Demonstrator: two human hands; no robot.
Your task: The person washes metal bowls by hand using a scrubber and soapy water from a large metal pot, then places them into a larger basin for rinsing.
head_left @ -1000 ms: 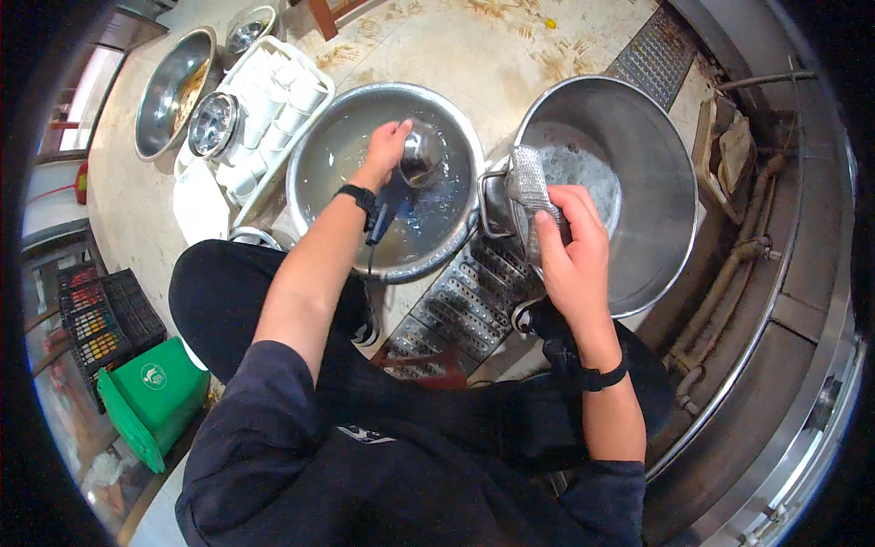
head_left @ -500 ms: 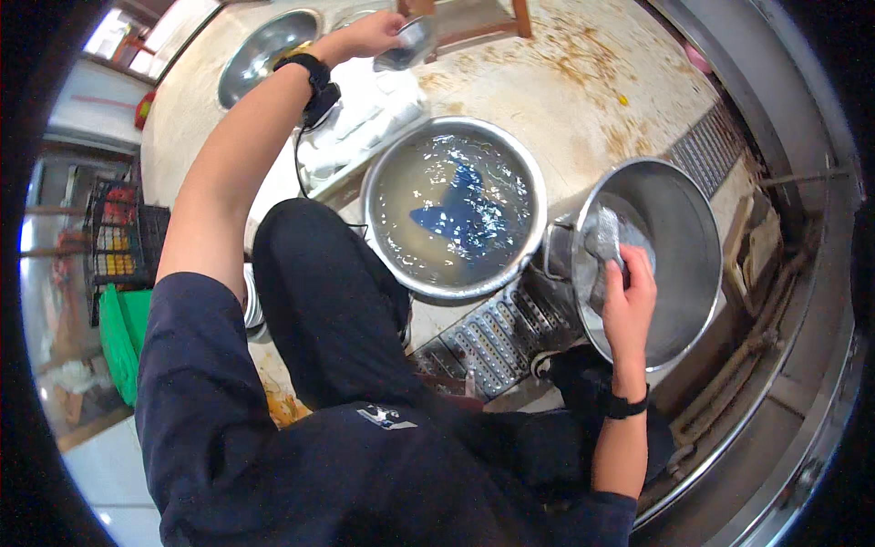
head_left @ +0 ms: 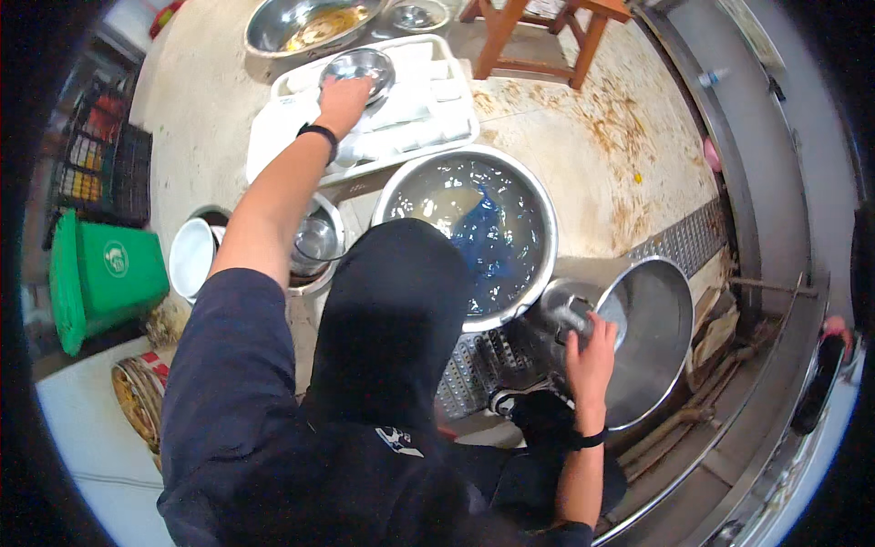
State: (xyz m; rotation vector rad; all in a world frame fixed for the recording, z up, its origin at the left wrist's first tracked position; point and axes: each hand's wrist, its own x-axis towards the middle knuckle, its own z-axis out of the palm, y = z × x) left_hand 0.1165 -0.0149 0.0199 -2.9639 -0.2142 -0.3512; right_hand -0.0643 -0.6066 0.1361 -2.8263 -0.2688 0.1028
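Observation:
My left hand (head_left: 344,104) grips the near rim of a small steel bowl (head_left: 375,62). The bowl is over a white plastic tray (head_left: 463,135) that carries several white pieces of dishware. Off to the right, my right hand (head_left: 591,351) has its fingers and thumb around the side handle (head_left: 576,312) of a tall steel pot (head_left: 658,365), which leans with its mouth turned up and to the right. Between the hands stands a wide steel basin (head_left: 544,205) of cloudy water, with a blue cloth-like thing (head_left: 483,237) under the surface. My knee hides part of the basin.
Behind the tray are a large steel bowl (head_left: 260,32) with yellowish residue and a wooden stool (head_left: 497,46). A green bin (head_left: 118,273), a black crate (head_left: 128,178) and a white bowl (head_left: 191,257) are at left. Metal grating (head_left: 469,378) lies below the basin.
My left hand has lowered the steel bowl to the tray. My right hand has gone from a grey, crumpled thing inside the pot to its handle, and the pot now leans more.

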